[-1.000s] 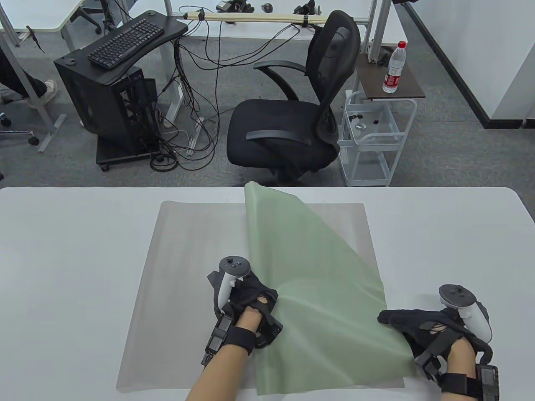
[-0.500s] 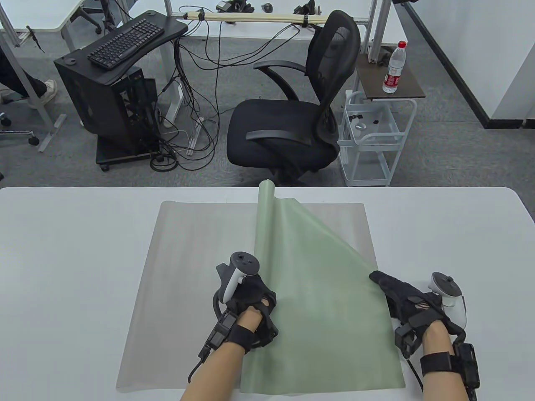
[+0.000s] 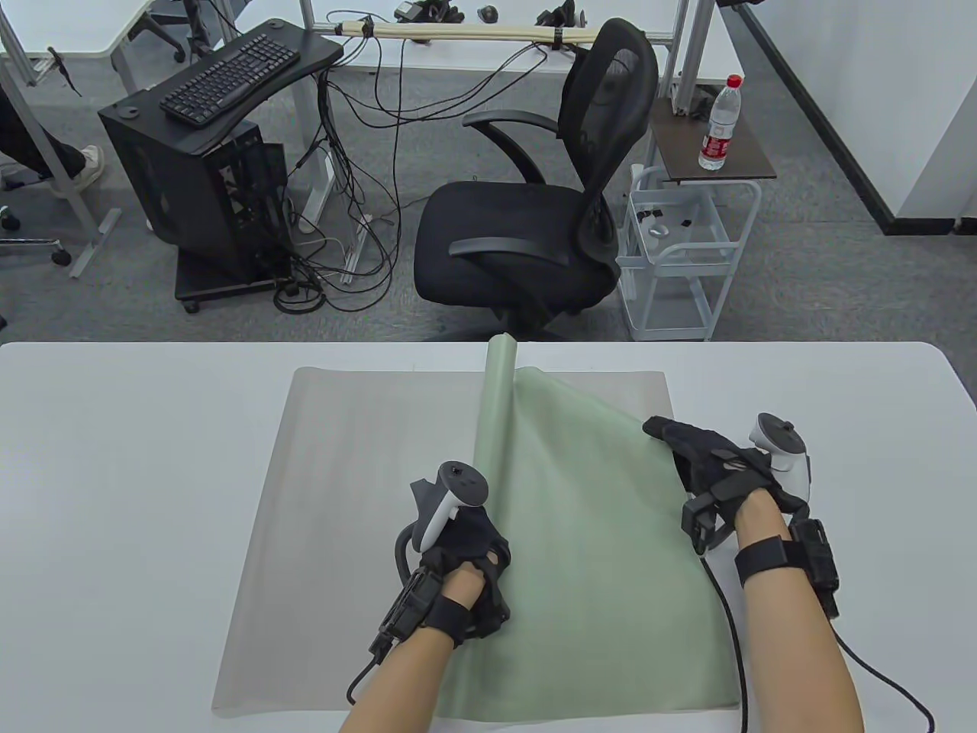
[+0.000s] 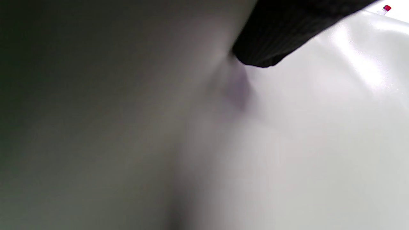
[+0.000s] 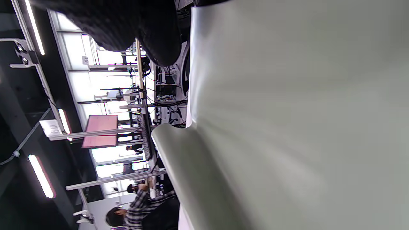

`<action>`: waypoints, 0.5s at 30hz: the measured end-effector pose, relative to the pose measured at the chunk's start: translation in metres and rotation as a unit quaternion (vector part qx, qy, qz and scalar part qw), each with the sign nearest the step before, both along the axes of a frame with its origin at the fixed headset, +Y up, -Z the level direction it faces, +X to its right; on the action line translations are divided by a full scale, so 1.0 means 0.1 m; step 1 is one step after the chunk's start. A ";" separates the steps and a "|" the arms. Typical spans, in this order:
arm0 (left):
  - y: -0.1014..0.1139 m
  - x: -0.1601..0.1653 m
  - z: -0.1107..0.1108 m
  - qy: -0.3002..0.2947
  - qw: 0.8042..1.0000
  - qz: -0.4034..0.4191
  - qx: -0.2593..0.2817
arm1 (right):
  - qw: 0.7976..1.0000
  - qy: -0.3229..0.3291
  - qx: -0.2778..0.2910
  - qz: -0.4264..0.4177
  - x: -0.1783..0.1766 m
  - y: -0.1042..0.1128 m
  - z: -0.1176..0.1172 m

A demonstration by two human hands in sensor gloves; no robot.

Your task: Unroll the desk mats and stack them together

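A grey desk mat (image 3: 343, 496) lies flat on the white table (image 3: 114, 496). A pale green mat (image 3: 595, 534) lies on its right half. The green mat's left edge (image 3: 496, 412) is curled up into a narrow roll that runs to the table's far edge. My left hand (image 3: 465, 534) grips this curled edge near the front, fingers hidden under the mat. My right hand (image 3: 672, 443) lies flat with fingers stretched out on the green mat's right edge. The right wrist view shows the green mat (image 5: 287, 111) and its curl (image 5: 179, 153). The left wrist view is blurred mat with one fingertip (image 4: 271, 41).
Beyond the table's far edge stand a black office chair (image 3: 534, 229), a white wire cart (image 3: 679, 259) and a small side table with a water bottle (image 3: 719, 126). A black computer stand with a keyboard (image 3: 229, 72) is at the far left.
My right hand slid along the green mat's right edge from the near corner toward the far side. The lifted left part of the green mat curled tighter and shifted right with my left hand.
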State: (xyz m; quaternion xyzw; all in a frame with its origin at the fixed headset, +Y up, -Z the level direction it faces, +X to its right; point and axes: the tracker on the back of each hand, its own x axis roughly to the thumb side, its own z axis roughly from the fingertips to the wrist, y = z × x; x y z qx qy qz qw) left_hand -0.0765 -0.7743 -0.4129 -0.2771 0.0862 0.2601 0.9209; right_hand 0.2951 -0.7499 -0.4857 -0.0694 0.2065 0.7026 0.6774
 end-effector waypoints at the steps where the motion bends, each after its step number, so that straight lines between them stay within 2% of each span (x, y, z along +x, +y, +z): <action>1: 0.00 0.00 0.00 -0.001 1.000 -0.001 -0.002 | 1.000 0.003 0.009 0.012 0.00 0.02 -0.05; 2: 0.00 0.00 0.00 -0.003 1.000 -0.001 -0.005 | 0.999 0.003 0.034 0.015 -0.02 0.07 -0.15; 5: 0.00 0.02 -0.01 -0.009 1.000 -0.009 -0.009 | 0.998 0.003 0.049 0.028 -0.09 0.13 -0.31; 8: 0.00 0.02 -0.02 -0.012 1.000 -0.011 -0.011 | 0.994 0.002 0.058 0.092 -0.12 0.14 -0.45; 11: 0.00 0.02 -0.02 -0.013 1.000 -0.011 -0.012 | 0.974 -0.003 0.064 0.217 -0.13 0.07 -0.60; 15: 0.00 0.03 -0.02 -0.016 1.000 -0.018 -0.016 | 0.951 0.021 0.044 0.304 -0.12 -0.14 -0.70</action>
